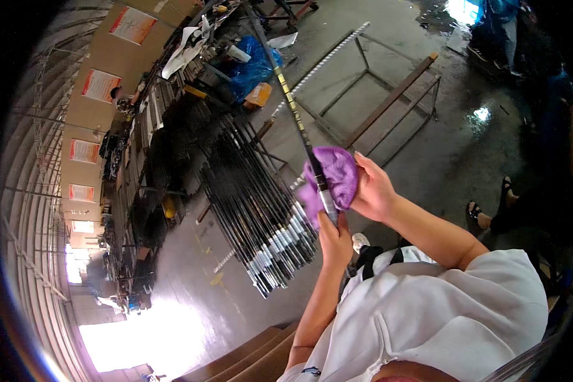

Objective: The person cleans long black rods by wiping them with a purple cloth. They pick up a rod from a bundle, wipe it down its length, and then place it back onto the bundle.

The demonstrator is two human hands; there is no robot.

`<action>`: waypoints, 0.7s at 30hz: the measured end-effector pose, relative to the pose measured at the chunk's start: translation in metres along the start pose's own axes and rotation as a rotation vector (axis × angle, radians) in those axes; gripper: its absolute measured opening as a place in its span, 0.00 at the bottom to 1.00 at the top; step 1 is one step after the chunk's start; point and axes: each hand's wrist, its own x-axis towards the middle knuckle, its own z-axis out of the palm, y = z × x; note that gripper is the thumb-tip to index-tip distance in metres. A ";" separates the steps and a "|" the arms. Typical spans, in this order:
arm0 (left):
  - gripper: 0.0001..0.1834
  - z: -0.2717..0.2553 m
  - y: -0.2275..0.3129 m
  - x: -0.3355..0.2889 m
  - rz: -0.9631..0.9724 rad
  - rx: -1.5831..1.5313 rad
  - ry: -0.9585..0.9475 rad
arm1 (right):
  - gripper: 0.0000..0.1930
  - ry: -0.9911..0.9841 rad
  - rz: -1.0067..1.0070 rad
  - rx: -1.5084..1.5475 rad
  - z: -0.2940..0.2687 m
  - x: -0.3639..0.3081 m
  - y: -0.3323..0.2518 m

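A long, slim black pole [293, 108] with gold bands and a silvery near end slants up and away in front of me. My left hand [335, 240] is closed around its silvery end. Bunched about the pole just above that grip is a purple cloth [342, 173]. My right hand [374, 192] holds the cloth from the right side, pressed against the pole; its fingertips are partly hidden behind the fabric. Left of my hands lie many similar black poles [248, 197], side by side on a support, with silvery bands toward their near ends.
A low metal frame [393, 155] with a brown bar [388, 105] stands on the floor ahead. Beyond the poles are blue plastic sheeting [251, 71] and a cardboard box [258, 95]. Sandalled feet [482, 219] show at right; another person [126, 102] is far left.
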 end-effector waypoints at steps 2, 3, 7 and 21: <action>0.12 -0.005 0.021 0.007 -0.238 -0.393 -0.077 | 0.14 0.051 -0.062 -0.172 -0.019 0.000 0.001; 0.12 -0.006 0.030 0.011 -0.355 -0.593 -0.122 | 0.12 0.079 -0.097 -0.261 -0.026 -0.001 0.003; 0.13 0.019 0.009 0.001 -0.627 -1.414 -0.206 | 0.12 0.271 -0.237 -0.387 -0.004 0.000 0.044; 0.12 0.029 0.032 0.005 -0.054 -0.213 0.102 | 0.18 0.367 -0.411 -0.758 -0.022 0.001 -0.001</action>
